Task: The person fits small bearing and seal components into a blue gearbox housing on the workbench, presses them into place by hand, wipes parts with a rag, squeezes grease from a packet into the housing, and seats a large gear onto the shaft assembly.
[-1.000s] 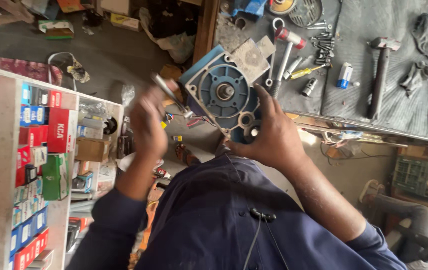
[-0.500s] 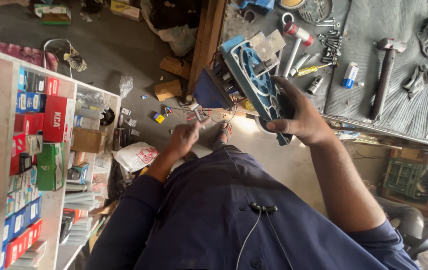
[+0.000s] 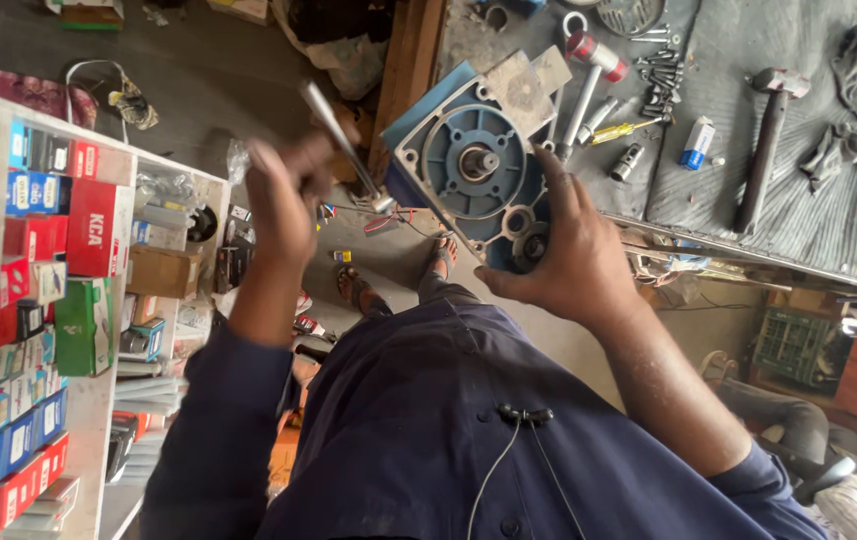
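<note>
Gripping a blue gear housing [image 3: 478, 165] in right hand [image 3: 563, 255], left hand [image 3: 283, 195] clenched around metal wrench [image 3: 343, 145], shelf [image 3: 98, 400] holding coloured boxes [image 3: 43, 215]

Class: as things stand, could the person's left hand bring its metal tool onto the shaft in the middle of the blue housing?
Probably yes. The left hand grips the metal tool, whose tip sits beside the blue housing; the shaft faces it uncovered.

The right hand [image 3: 573, 255] holds a blue gearbox housing [image 3: 473, 165] near the tabletop [image 3: 808, 215]; the left hand [image 3: 283, 195] grips a metal wrench [image 3: 343, 145] touching its edge.
</note>
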`<state>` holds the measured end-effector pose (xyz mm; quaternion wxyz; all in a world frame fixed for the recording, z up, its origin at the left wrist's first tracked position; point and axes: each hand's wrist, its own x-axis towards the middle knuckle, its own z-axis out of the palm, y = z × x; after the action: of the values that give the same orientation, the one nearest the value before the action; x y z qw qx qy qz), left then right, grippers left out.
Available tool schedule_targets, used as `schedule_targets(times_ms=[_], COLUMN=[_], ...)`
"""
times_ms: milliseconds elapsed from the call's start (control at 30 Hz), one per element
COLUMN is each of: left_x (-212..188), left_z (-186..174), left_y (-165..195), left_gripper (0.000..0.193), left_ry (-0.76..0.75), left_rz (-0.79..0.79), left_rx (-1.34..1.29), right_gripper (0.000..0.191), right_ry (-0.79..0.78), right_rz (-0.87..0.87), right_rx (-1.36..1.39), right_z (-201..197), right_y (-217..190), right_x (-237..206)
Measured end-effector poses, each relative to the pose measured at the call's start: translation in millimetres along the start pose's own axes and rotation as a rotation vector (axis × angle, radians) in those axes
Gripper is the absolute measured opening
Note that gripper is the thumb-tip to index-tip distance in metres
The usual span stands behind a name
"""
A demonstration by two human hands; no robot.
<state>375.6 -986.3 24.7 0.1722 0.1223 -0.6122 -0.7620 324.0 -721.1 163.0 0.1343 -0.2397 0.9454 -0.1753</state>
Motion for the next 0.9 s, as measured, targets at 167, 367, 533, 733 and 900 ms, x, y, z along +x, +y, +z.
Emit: schedule_targets(times_ms=[167, 367, 533, 733, 900], left_x=[-71, -43, 30, 69, -16], left_z=[37, 57, 61, 42, 75], left_y=[-4, -57, -48, 5, 23], left_gripper=[0.051, 0.062, 0.089, 0.076, 0.063], left_ry=[-0.552, -0.527, 0.069, 0.265, 0.112], left_rz=[0.302, -0.22, -0.638, -0.256, 0.263], left_rx=[0.391, 0.452, -0.437, -0.276, 0.271], right_gripper=[0.126, 0.129, 0.13, 0.132, 0.132], right_ry=[0.018, 0.058, 0.04, 0.002, -0.002], right_rz=[-0.015, -0.012, -0.008, 0.024, 0.027], right_rx=[0.027, 0.013, -0.014, 0.024, 0.035], right_z=[-3, -4, -6, -13, -16], right_y=[7, 17, 24, 27, 28], right_x=[4, 3, 4, 5, 6])
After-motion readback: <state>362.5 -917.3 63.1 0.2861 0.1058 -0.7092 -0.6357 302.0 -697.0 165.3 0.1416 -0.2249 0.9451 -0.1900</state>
